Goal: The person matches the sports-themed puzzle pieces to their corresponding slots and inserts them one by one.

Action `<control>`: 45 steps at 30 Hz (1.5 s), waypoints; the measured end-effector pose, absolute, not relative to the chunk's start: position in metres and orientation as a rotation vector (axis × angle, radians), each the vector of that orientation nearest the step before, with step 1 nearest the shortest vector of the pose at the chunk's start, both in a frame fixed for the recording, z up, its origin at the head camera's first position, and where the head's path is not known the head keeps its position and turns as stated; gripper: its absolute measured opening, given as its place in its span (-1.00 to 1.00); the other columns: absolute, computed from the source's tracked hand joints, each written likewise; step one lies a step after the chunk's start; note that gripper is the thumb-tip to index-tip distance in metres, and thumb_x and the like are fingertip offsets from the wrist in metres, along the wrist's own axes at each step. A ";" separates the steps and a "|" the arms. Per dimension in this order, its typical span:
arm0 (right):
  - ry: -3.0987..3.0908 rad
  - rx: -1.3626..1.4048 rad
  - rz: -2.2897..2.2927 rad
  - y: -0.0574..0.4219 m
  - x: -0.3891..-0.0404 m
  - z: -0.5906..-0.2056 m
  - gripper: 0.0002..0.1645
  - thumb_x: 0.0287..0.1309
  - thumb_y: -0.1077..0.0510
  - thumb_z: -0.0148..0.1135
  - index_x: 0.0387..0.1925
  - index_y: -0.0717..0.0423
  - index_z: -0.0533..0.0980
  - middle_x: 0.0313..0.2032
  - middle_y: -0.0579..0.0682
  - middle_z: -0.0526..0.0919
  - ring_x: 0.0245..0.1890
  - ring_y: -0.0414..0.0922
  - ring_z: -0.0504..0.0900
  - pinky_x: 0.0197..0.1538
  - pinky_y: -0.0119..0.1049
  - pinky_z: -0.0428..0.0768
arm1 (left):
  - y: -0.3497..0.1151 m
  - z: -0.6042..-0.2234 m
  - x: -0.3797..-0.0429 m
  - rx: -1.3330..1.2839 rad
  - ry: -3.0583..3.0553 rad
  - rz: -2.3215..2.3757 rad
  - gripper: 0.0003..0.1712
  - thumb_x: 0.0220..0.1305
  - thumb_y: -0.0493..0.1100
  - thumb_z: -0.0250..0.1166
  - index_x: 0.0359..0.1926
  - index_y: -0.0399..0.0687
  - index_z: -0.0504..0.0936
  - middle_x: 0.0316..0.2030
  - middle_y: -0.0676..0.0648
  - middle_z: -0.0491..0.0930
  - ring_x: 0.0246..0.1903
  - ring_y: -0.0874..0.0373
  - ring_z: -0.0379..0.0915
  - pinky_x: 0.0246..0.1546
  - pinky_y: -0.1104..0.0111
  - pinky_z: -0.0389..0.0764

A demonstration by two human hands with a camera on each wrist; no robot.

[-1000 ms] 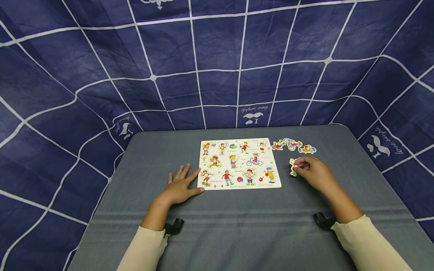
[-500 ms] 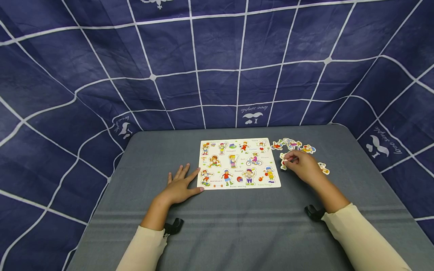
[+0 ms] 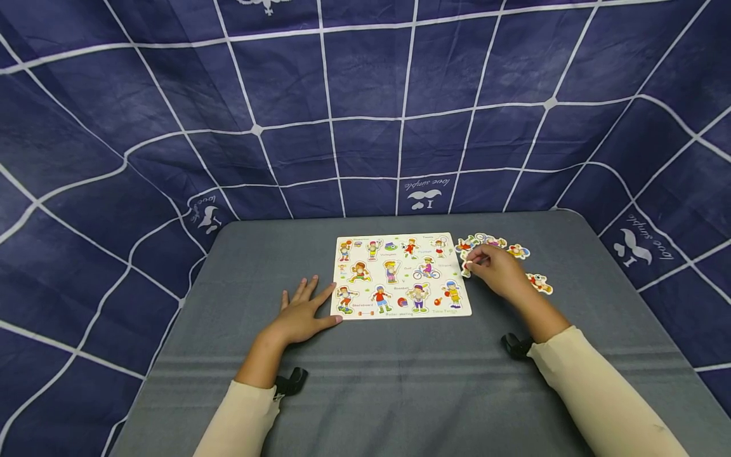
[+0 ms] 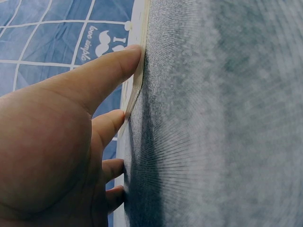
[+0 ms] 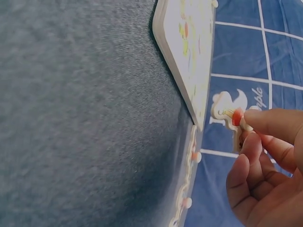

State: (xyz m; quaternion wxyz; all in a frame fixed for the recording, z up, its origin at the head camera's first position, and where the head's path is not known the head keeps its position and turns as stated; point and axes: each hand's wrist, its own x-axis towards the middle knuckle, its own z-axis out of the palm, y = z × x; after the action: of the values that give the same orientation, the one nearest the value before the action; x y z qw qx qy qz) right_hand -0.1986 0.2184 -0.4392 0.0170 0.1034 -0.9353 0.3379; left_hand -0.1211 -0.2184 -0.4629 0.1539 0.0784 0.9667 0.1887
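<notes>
A white puzzle board (image 3: 375,274) with pictures of children at sport lies flat on the table. My left hand (image 3: 298,319) rests on the cloth with its fingers spread, thumb and forefinger touching the board's left edge. In the left wrist view, the thumb (image 4: 111,71) meets that edge. My right hand (image 3: 498,271) is just off the board's right side and pinches a small puzzle piece (image 3: 465,264). The right wrist view shows this piece (image 5: 225,109) raised, thumb and fingertips on its red knob. The fingers hide part of its picture.
Several loose pieces lie beyond the board's right side, including a blue and yellow piece (image 3: 518,251). Another piece (image 3: 539,284) lies right of my right wrist. Grey cloth (image 3: 400,381) covers the table, and a dark blue gridded curtain (image 3: 365,152) surrounds it.
My right hand has moved left with the puzzle piece, up to the board's right edge. Another piece, earlier hidden by that hand, now shows to its right. The left hand stays put.
</notes>
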 end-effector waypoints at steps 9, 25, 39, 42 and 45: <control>-2.914 0.315 1.038 0.207 -0.213 -0.437 -0.87 0.28 0.20 0.32 -0.19 0.17 0.63 -0.28 0.10 0.69 -0.37 -0.11 0.56 -0.23 -0.25 0.46 | -0.219 -0.462 -0.120 0.222 2.765 0.538 -0.02 0.28 0.45 0.20 0.60 0.36 0.07 0.63 -0.19 -0.21 0.62 -0.23 -0.43 0.45 -0.40 -0.39; -2.966 0.282 0.979 0.184 -0.237 -0.434 -0.80 0.32 0.16 0.27 -0.09 0.15 0.66 -0.15 0.15 0.69 -0.22 0.03 0.58 -0.15 -0.19 0.43 | -0.217 -0.462 -0.120 0.213 2.767 0.540 -0.03 0.28 0.44 0.21 0.59 0.37 0.07 0.64 -0.17 -0.22 0.62 -0.22 -0.45 0.45 -0.39 -0.40; -3.016 0.290 0.983 0.170 -0.257 -0.437 -0.79 0.33 0.20 0.21 -0.10 0.17 0.67 -0.13 0.18 0.69 -0.13 0.08 0.60 -0.05 -0.10 0.47 | -0.220 -0.465 -0.122 0.215 2.771 0.542 -0.03 0.27 0.46 0.21 0.59 0.40 0.07 0.64 -0.16 -0.21 0.62 -0.21 -0.45 0.46 -0.39 -0.40; -3.028 0.288 0.975 0.168 -0.261 -0.441 -0.80 0.32 0.20 0.21 -0.11 0.17 0.67 -0.15 0.18 0.68 -0.14 0.08 0.59 -0.06 -0.09 0.47 | -0.220 -0.465 -0.122 0.219 2.769 0.546 -0.02 0.26 0.47 0.21 0.59 0.40 0.07 0.64 -0.15 -0.21 0.62 -0.21 -0.45 0.46 -0.39 -0.40; -3.048 0.275 0.952 0.167 -0.264 -0.444 -0.80 0.31 0.20 0.21 -0.12 0.15 0.68 -0.17 0.16 0.67 -0.16 0.08 0.56 -0.06 -0.10 0.46 | -0.220 -0.465 -0.122 0.222 2.766 0.552 -0.02 0.26 0.47 0.21 0.59 0.40 0.08 0.64 -0.15 -0.22 0.62 -0.21 -0.44 0.45 -0.39 -0.40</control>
State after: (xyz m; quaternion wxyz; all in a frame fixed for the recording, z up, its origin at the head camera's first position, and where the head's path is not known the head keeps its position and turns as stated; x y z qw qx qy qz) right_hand -0.2644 0.1674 -0.4437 -0.0320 0.0859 -0.9505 0.2969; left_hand -0.1219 -0.2202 -0.4650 0.1553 0.0775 0.9658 0.1925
